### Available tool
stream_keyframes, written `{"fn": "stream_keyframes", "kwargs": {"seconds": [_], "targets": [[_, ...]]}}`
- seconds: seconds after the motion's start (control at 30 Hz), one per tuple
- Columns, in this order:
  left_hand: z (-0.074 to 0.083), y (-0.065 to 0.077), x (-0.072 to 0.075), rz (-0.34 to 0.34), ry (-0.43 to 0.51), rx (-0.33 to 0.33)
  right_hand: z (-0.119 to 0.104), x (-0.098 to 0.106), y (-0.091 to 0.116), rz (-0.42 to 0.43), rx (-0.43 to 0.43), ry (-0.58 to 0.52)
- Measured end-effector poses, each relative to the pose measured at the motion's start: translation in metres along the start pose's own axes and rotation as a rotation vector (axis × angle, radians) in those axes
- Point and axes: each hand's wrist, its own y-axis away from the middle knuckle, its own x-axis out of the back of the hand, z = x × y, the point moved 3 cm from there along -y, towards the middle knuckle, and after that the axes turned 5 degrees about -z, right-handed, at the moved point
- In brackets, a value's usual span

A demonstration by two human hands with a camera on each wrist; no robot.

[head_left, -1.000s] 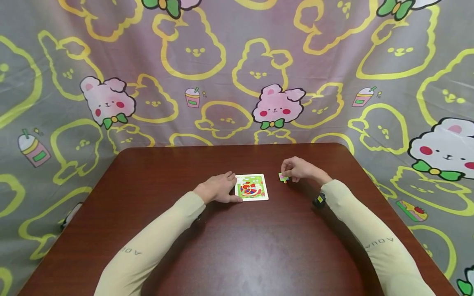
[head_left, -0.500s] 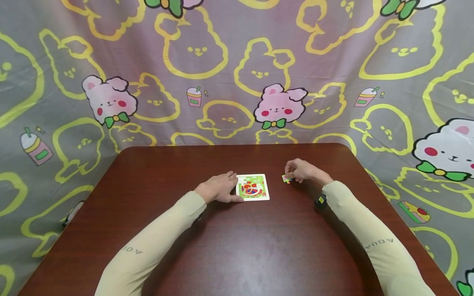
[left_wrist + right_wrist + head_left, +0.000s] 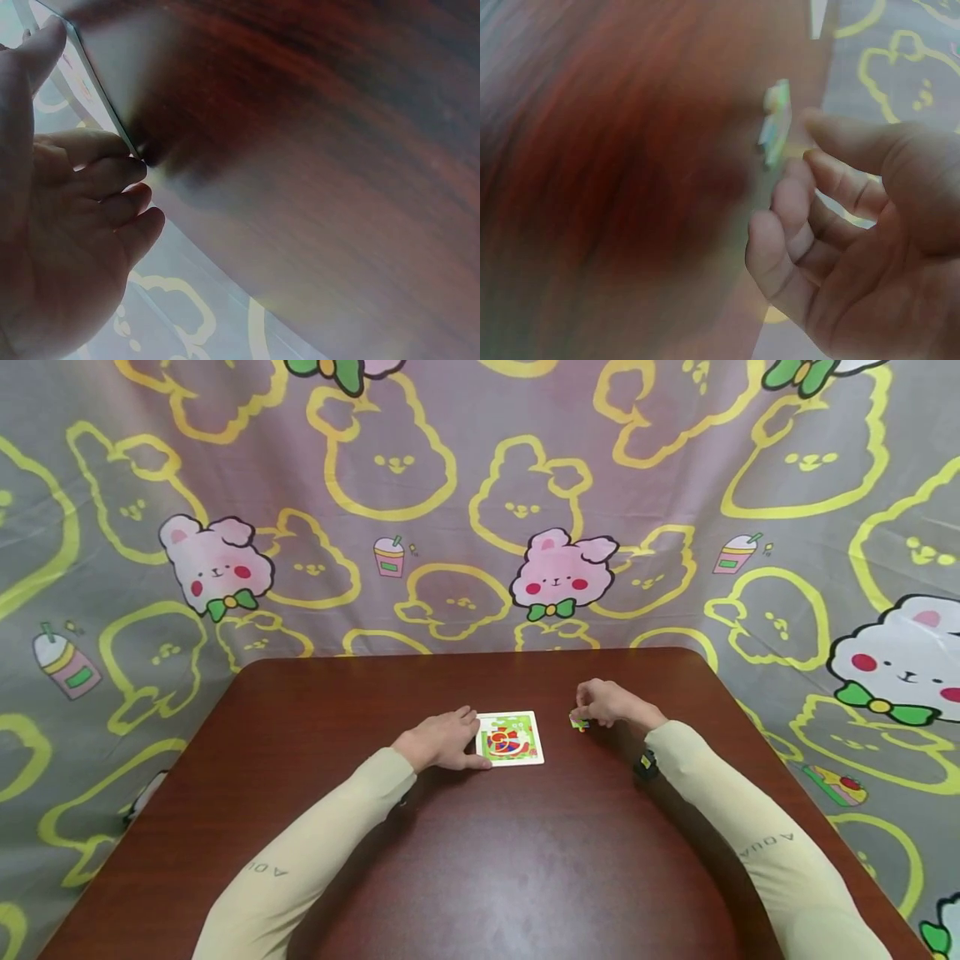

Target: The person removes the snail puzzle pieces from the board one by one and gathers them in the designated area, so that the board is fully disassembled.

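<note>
In the head view, my left hand [image 3: 444, 740] rests against the left side of a white-framed jigsaw puzzle board [image 3: 511, 763]. Its thumb lies at the near corner, the fingers toward the far one. The board's picture shows red, blue and green shapes. In the left wrist view the hand [image 3: 75, 210] spans the board's edge with fingers extended. To the right of the board, my right hand [image 3: 606, 702] pinches a small green puzzle piece [image 3: 579, 725] at its fingertips. The right wrist view shows that piece [image 3: 776, 124] blurred and edge-on, by the right hand's [image 3: 847, 202] thumb and bent fingers; the contact is unclear.
A dark reddish-brown table [image 3: 480, 843] with rounded far corners carries the board. Behind and beside it hangs a grey curtain [image 3: 450, 485] printed with bunnies and drinks. Black straps with a small device [image 3: 646, 764] sit at the right wrist.
My right hand and the puzzle piece have shifted slightly to the right, and the piece has turned so that less of its face shows. The left hand and the board have stayed in place.
</note>
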Motion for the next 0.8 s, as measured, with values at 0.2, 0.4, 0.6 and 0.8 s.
{"fn": "stream_keyframes", "kwargs": {"seconds": [0.2, 0.4, 0.6, 0.8], "targets": [[-0.001, 0.001, 0.001, -0.005, 0.004, 0.002, -0.011, 0.005, -0.001, 0.056, 0.030, -0.035], [0.000, 0.003, 0.000, -0.015, 0.013, 0.005, -0.022, 0.001, -0.004, 0.095, 0.044, -0.021], [-0.001, 0.004, 0.002, -0.005, 0.017, 0.002, -0.037, -0.003, -0.010, 0.142, 0.104, 0.005], [-0.001, 0.004, 0.001, 0.001, 0.019, -0.005, -0.054, -0.011, -0.017, 0.096, 0.173, -0.030]]}}
